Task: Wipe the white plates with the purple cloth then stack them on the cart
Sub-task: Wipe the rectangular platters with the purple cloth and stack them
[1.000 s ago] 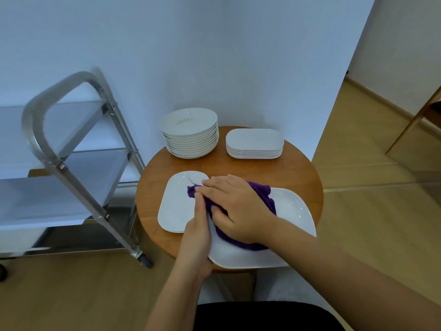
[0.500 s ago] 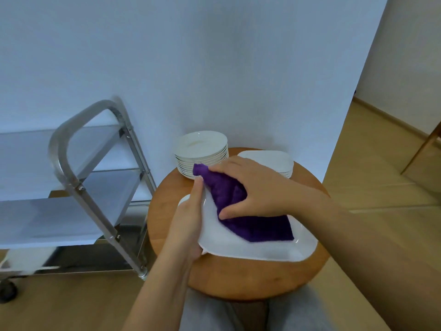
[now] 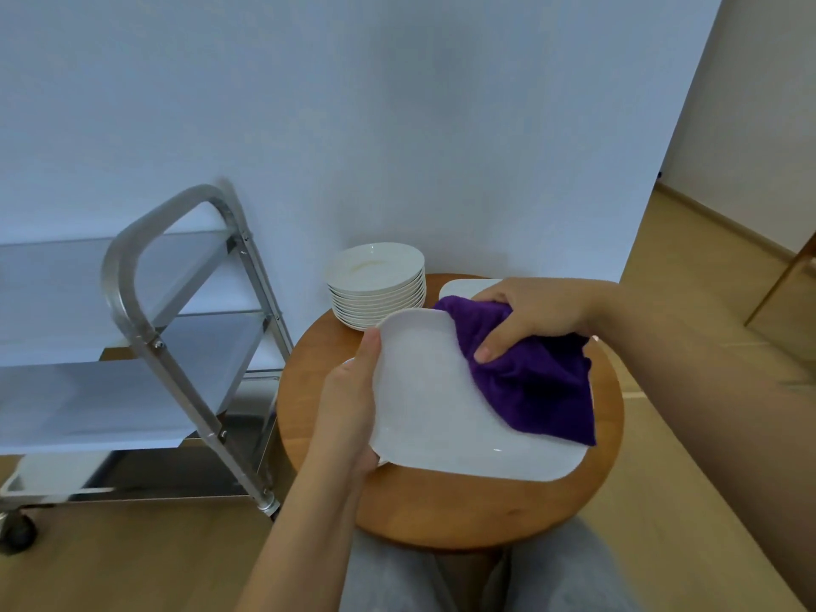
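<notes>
A large white rectangular plate is lifted and tilted above the round wooden table. My left hand grips its left edge, thumb on top. My right hand grips the bunched purple cloth against the plate's upper right part. Behind them stand a stack of round white plates and a stack of rectangular white plates, the latter mostly hidden by my right hand. The steel cart stands to the left with pale shelves.
A white wall stands close behind the table. The cart's wheels rest on the wooden floor at left. My grey-clad knees are under the table's front edge. A wooden furniture leg shows at far right.
The plate has come up off the table and tilted toward me, held by my left hand. My right hand has drawn the cloth to the plate's upper right. The view has tipped upward.
</notes>
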Demonstrator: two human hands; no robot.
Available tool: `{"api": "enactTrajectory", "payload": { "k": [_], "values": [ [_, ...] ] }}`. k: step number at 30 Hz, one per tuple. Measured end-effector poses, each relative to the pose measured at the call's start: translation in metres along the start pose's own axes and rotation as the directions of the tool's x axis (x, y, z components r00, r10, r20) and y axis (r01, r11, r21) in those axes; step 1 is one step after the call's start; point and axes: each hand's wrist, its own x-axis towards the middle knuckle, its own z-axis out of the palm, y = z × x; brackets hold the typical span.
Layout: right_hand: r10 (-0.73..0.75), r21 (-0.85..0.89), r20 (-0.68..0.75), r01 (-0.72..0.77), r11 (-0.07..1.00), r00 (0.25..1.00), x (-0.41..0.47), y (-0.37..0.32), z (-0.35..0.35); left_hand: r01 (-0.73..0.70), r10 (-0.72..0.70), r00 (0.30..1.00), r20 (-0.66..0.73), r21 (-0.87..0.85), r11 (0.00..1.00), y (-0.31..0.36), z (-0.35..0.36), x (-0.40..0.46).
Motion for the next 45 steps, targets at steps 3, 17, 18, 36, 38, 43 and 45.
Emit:
{"api": "enactTrajectory", "payload": {
  "k": [3, 17, 18, 36, 38, 43, 45],
  "values": [
    [0.004, 0.126, -0.038, 0.001, 0.992, 0.999, -0.012, 0.011, -0.005, -0.042, 0.043, 0.999, 0.017, -0.046, 0.998, 0.002, -0.004, 0.004],
    [0.185, 0.766, -0.579, 0.452, 0.458, 0.794, -0.014, 0.033, 0.062, -0.087, 0.016, 0.973, -0.232, -0.298, 0.950, 0.010, -0.004, 0.007],
    [0.225, 0.772, -0.600, 0.483, 0.413, 0.767, -0.013, 0.032, 0.068, -0.094, 0.022, 0.967, -0.253, -0.279, 0.956, 0.009, 0.000, 0.004],
    [0.570, 0.862, -0.491, 0.462, 0.208, 0.659, 0.005, 0.031, 0.145, -0.026, -0.050, 0.958, -0.284, -0.258, 0.966, -0.064, 0.045, -0.011],
    [0.568, 0.875, -0.479, 0.416, 0.248, 0.669, 0.000, 0.040, 0.131, 0.067, -0.112, 0.974, -0.199, -0.220, 0.973, -0.056, 0.030, -0.005],
    [0.514, 0.903, -0.384, 0.197, 0.381, 0.767, -0.002, 0.049, 0.116, 0.326, -0.322, 0.944, 0.072, -0.049, 0.944, -0.024, 0.007, 0.019],
    [0.514, 0.900, -0.384, 0.188, 0.393, 0.767, 0.001, 0.049, 0.114, 0.347, -0.345, 0.936, 0.066, -0.014, 0.938, -0.023, 0.009, 0.024]
  ]
}}
